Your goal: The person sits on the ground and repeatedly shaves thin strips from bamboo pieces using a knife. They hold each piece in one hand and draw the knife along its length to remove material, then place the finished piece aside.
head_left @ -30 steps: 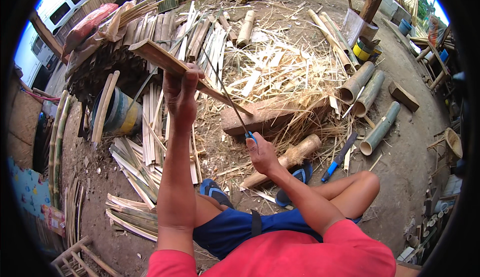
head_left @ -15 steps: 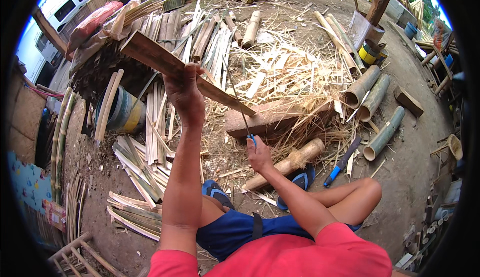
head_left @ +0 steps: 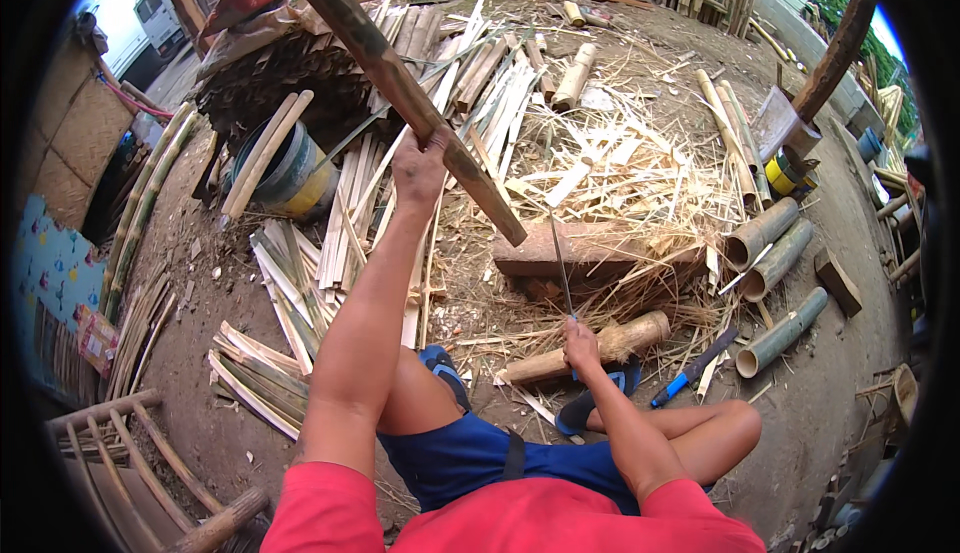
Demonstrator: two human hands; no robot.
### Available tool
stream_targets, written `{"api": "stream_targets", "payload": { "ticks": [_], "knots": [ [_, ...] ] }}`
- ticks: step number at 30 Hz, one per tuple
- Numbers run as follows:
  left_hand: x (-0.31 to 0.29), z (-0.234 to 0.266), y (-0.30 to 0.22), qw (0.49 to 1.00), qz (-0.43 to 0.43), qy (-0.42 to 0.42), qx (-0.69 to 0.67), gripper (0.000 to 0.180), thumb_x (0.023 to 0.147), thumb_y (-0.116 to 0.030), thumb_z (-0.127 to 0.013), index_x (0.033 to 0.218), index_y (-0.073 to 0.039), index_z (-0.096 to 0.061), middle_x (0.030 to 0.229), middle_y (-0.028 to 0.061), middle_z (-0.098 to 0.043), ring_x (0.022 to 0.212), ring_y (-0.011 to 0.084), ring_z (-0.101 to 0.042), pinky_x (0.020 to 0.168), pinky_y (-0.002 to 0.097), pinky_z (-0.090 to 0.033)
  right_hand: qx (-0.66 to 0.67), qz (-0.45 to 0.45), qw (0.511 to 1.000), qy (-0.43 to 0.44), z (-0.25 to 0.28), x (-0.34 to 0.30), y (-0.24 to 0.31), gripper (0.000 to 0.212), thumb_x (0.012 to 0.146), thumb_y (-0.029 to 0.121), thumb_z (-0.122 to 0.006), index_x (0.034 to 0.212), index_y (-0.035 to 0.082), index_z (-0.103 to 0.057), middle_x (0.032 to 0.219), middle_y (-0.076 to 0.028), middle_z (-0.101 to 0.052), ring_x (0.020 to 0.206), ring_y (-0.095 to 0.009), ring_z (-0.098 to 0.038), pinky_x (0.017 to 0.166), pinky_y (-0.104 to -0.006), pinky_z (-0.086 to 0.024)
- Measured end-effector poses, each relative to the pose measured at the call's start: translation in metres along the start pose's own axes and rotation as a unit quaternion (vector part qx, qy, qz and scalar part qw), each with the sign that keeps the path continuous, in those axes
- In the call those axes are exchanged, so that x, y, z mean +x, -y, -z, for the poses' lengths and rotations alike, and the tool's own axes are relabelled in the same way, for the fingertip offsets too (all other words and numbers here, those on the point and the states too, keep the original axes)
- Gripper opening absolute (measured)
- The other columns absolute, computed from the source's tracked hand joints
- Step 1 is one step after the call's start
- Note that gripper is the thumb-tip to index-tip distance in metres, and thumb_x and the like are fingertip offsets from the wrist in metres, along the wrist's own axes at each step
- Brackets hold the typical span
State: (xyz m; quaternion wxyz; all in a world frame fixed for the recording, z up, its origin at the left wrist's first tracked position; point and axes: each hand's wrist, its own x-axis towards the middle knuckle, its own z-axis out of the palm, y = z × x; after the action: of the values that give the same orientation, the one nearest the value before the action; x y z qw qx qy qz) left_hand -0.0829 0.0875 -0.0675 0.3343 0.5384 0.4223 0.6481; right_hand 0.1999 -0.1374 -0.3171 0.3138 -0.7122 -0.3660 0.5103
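Head view: left hand (head_left: 420, 167) clamps a mottled brown slat (head_left: 398, 88), right hand (head_left: 581, 346) a knife (head_left: 562, 267); 2 strips (head_left: 274, 153) cross a bucket (head_left: 290, 170).

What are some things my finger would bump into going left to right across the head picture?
Blue sheet, yellow-banded bucket, left hand, thin blade, right hand, blue-handled tool, lowest green bamboo tube, small blue bucket.
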Motion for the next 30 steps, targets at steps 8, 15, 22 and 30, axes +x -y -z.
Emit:
{"api": "stream_targets", "payload": {
  "ticks": [8,15,22,30],
  "knots": [
    [-0.182,0.141,0.081,0.945,0.247,-0.172,0.131,0.036,0.083,-0.019,-0.071,0.109,-0.001,-0.053,0.085,0.0096,-0.066,0.073,0.0176,-0.065,0.068,0.0337,-0.053,-0.087,0.070,0.985,0.133,-0.050,-0.012,0.040,0.048,0.103,0.048,-0.048,0.081,0.005,-0.052,0.059,-0.007,-0.051,0.046,-0.017,-0.052,0.044,-0.0356,-0.043],
    [-0.294,0.273,0.127,0.795,0.390,-0.319,0.336,0.058,0.073,-0.027,-0.072,0.118,0.004,-0.052,0.100,0.0269,-0.069,0.094,0.0419,-0.068,0.086,0.0463,-0.053,-0.346,0.210,0.887,0.221,-0.125,-0.023,0.116,0.051,0.099,0.051,-0.054,0.091,0.001,-0.062,0.078,-0.024,-0.063,0.073,-0.040,-0.062,0.068,-0.0470,-0.047],
    [-0.365,0.380,0.128,0.708,0.410,-0.435,0.376,0.054,0.072,-0.024,-0.071,0.115,0.003,-0.051,0.102,0.0273,-0.068,0.096,0.0440,-0.067,0.087,0.0457,-0.053,-0.407,0.267,0.809,0.328,-0.199,-0.032,0.174,0.042,0.096,0.044,-0.060,0.096,0.003,-0.064,0.077,-0.022,-0.064,0.071,-0.038,-0.061,0.068,-0.0458,-0.047],
    [-0.387,0.444,0.106,0.616,0.396,-0.459,0.503,0.084,0.081,-0.027,-0.071,0.149,0.003,-0.031,0.150,0.0247,-0.034,0.139,0.0403,-0.035,0.116,0.0456,-0.030,-0.391,0.267,0.811,0.344,-0.218,-0.022,0.145,0.045,0.096,0.046,-0.061,0.091,0.002,-0.062,0.075,-0.021,-0.063,0.069,-0.038,-0.060,0.067,-0.0463,-0.047]
  ]
}}
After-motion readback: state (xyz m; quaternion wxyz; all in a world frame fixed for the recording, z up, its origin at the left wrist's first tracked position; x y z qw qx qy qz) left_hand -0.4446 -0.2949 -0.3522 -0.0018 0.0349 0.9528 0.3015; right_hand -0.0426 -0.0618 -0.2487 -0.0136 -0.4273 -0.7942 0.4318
